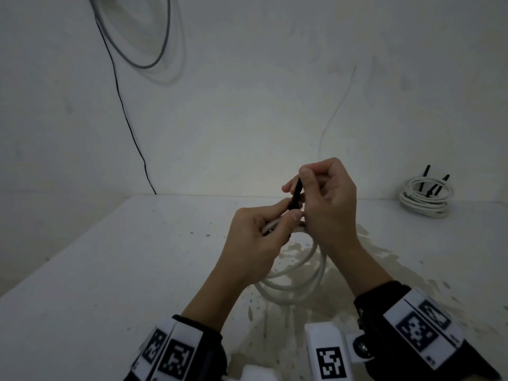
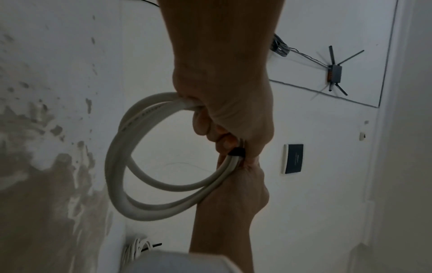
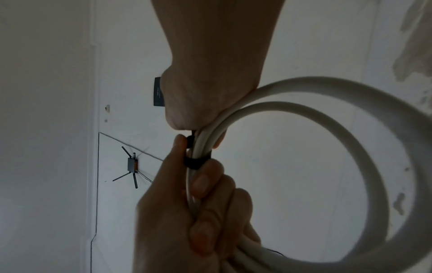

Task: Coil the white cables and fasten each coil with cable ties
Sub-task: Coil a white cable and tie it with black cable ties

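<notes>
A white cable coil (image 1: 298, 276) hangs from both hands above the white table (image 1: 110, 270). My left hand (image 1: 290, 210) grips the bundled strands at the top of the coil (image 3: 350, 129), fingers curled round them. A black cable tie (image 1: 296, 193) stands up from the bundle, and my right hand (image 1: 305, 182) pinches its free end. In the right wrist view the tie's band (image 3: 196, 162) wraps round the strands just above the left fingers (image 3: 203, 181). The left wrist view shows the tie (image 2: 237, 151) between both hands and the coil (image 2: 121, 166) below.
A second white coil (image 1: 424, 198) with black ties sticking up lies at the table's back right by the wall. A black wire (image 1: 123, 111) and a grey cable loop (image 1: 154, 50) hang on the wall at back left. A stained patch (image 1: 357, 270) marks the tabletop under the hands.
</notes>
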`<state>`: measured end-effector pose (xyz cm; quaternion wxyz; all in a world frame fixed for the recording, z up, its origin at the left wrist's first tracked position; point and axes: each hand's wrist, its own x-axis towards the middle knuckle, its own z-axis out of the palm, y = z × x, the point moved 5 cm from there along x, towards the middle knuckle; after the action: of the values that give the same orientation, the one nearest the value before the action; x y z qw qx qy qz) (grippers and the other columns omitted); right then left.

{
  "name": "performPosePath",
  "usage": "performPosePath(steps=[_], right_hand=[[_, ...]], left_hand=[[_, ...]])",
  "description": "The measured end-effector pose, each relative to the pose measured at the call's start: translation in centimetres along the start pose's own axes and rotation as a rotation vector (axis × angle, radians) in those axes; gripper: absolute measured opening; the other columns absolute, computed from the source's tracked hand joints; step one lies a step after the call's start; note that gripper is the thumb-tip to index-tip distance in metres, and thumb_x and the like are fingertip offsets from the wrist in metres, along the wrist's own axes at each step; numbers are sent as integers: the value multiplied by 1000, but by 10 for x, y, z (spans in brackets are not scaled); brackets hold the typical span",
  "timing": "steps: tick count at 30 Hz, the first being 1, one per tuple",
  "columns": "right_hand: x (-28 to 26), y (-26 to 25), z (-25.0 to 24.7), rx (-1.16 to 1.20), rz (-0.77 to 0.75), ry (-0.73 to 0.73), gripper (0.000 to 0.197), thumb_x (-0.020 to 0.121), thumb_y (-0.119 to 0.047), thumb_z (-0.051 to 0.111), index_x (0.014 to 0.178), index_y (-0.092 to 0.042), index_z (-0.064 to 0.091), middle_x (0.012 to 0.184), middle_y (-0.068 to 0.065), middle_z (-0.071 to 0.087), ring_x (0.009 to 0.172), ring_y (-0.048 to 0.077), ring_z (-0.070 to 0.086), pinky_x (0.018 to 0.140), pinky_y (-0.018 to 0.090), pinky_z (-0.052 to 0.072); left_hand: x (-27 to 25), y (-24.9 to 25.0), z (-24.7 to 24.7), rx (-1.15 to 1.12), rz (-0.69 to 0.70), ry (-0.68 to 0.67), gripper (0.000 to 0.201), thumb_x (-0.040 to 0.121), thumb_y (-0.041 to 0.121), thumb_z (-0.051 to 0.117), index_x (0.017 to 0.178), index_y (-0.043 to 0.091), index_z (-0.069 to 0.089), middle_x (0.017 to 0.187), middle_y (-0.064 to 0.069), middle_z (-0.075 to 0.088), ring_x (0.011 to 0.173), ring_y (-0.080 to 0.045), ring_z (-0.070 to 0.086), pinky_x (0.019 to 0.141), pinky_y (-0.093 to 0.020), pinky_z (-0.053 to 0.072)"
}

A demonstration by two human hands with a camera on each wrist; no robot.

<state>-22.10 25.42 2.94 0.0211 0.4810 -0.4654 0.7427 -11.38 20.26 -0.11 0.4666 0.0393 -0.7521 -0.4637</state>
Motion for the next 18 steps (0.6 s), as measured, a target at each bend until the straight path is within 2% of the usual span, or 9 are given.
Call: performPosePath(steps=[2,4,7,9,11,13,16,18], right_hand=[[2,-1,1,0,11,-31,16,94,-3,48,81,-11,50,64,7,60,67,18,67,59,31,56],[4,0,0,-20,22,-48,16,93,-2,49,80,-10,50,64,6,61,68,17,67,58,31,56],[10,3,-3,-70,43,-56,14,93,-1,50,80,-7,51,66,5,63,68,15,67,53,29,56],[14,5,-7,-89,60,-25,11,92,0,50,83,-4,53,67,6,63,69,13,68,53,29,57],[19,8,-10,-102,88,17,9,92,0,51,84,-3,53,67,6,63,69,12,68,55,34,58],[21,13,-13,-99,128,54,12,92,0,51,81,-4,53,68,6,64,63,12,68,57,38,59],[23,18,-14,-101,172,81,15,91,-1,53,77,-6,53,71,7,63,56,10,67,67,43,59],[25,17,-15,-86,186,81,16,91,-2,54,77,-7,54,71,7,64,61,11,68,73,41,58]], left_hand=[[-1,-4,-2,-32,-28,23,23,91,17,57,109,26,67,54,-26,39,45,-22,30,43,-31,30],[-1,-4,-2,-16,-26,29,20,90,16,57,105,20,70,53,-24,40,45,-19,31,43,-29,30],[0,1,-1,23,-23,25,16,88,21,59,94,27,72,52,-23,45,44,-23,33,42,-38,31],[0,3,-1,50,-36,32,17,87,20,61,87,33,72,57,-24,54,45,-32,39,43,-43,39],[0,4,0,74,-47,35,19,86,19,63,84,36,71,65,-25,62,51,-38,47,48,-44,46],[1,5,0,96,-59,33,18,86,19,63,84,36,71,68,-20,67,51,-34,53,51,-40,50],[3,3,-2,142,-69,24,18,85,20,65,85,37,70,75,-17,72,62,-38,61,58,-45,54],[3,0,-5,168,-61,33,18,85,18,66,85,36,70,74,-15,72,55,-34,60,55,-41,54]])
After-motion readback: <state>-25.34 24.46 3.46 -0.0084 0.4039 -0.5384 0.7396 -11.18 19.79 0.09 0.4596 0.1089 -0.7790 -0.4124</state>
